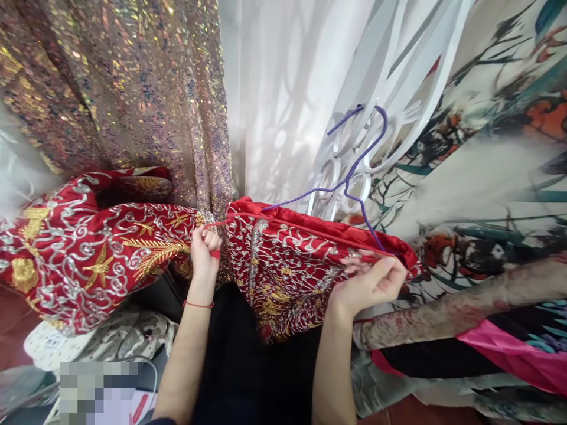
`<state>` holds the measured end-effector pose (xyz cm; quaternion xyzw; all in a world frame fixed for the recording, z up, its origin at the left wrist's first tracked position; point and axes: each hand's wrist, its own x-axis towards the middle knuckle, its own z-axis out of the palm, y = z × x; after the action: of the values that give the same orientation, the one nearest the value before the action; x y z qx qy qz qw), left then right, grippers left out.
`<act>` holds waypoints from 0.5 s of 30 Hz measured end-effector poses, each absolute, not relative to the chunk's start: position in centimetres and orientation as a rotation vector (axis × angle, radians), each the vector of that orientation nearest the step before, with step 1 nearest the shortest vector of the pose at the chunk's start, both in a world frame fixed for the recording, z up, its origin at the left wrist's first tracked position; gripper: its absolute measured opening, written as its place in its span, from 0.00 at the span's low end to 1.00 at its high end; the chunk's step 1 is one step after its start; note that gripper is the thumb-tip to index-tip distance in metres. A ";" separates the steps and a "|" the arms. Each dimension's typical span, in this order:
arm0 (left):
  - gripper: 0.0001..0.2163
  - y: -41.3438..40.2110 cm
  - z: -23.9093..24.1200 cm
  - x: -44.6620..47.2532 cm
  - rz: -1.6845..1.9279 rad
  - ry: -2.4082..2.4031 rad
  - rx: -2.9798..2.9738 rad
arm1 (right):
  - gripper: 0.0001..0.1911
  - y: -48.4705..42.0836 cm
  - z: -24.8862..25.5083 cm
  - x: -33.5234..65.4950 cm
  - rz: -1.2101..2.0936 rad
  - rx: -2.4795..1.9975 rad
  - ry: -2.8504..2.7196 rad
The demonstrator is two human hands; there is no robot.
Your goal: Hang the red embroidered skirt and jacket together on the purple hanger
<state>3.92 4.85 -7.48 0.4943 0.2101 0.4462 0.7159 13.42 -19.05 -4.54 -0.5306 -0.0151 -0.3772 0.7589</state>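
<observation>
Two hands worked: our left hand (204, 247) pinched the red embroidered satin garment (283, 265); our right hand (370, 283) gripped its edge below the purple wire hanger (354, 171). Threading seemed underway.

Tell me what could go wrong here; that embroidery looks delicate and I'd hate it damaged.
The left hand pinches a thin red loop pulled taut; it might tear at its stitching. The purple hanger sits only partly inside the red embroidered garment, so its wire could snag the silver threadwork. The right hand grips only the edge; the satin might slip off.
</observation>
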 end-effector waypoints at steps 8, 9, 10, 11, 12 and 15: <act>0.07 4.4 -8.3 4.4 0.947 0.474 1.389 | 0.23 -16.6 -6.0 11.8 -0.538 -1.397 -0.767; 0.11 4.0 -7.7 5.0 0.957 0.441 1.408 | 0.22 -15.8 -5.9 11.6 -0.394 -1.497 -0.834; 0.15 3.7 -7.0 5.8 0.947 0.406 1.424 | 0.21 -15.0 -5.7 11.6 -0.276 -1.581 -0.873; 0.19 3.4 -6.3 6.6 0.922 0.376 1.437 | 0.19 -14.2 -5.6 11.5 -0.196 -1.643 -0.899; 0.21 3.2 -5.5 7.4 0.889 0.351 1.450 | 0.18 -13.5 -5.4 11.5 -0.152 -1.685 -0.919; 0.22 2.8 -3.8 9.3 0.839 0.312 1.495 | 0.16 -12.3 -5.1 11.6 -0.115 -1.745 -0.924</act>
<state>9.29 2.78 -3.77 0.6565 0.1368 0.3683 0.6439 11.62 -12.25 -5.13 -0.7371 -0.3904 -0.0485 0.5495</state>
